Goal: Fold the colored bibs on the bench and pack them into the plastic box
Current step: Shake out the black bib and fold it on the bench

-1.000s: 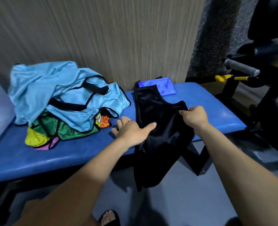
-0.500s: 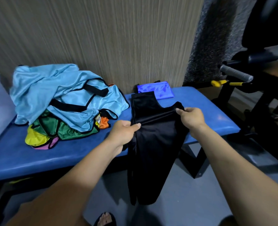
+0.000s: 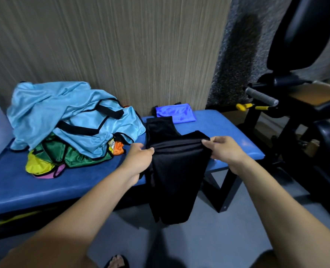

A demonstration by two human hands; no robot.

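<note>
1. A black bib (image 3: 176, 161) was held stretched between two hands over the front edge of the blue padded counter (image 3: 44, 182), its shoulder straps laid flat on the padding and its lower half left hanging toward the floor, apparently so that a crosswise fold could be set.
2. The left hand (image 3: 139, 161) was closed in a pinching grip on the bib's left edge; the right hand (image 3: 225, 151) was likewise pinched on the right edge, and the cloth was drawn taut between them.
3. A folded royal-blue bib (image 3: 176, 113) was seen against the wall, just behind the black one.
4. A loose heap of bibs (image 3: 69, 124), glossy and slippery-looking with black trim, was left unfolded on the left; light blue was on top, with green, yellow, orange and pink beneath.
5. No plastic box was seen in the frame.
</note>
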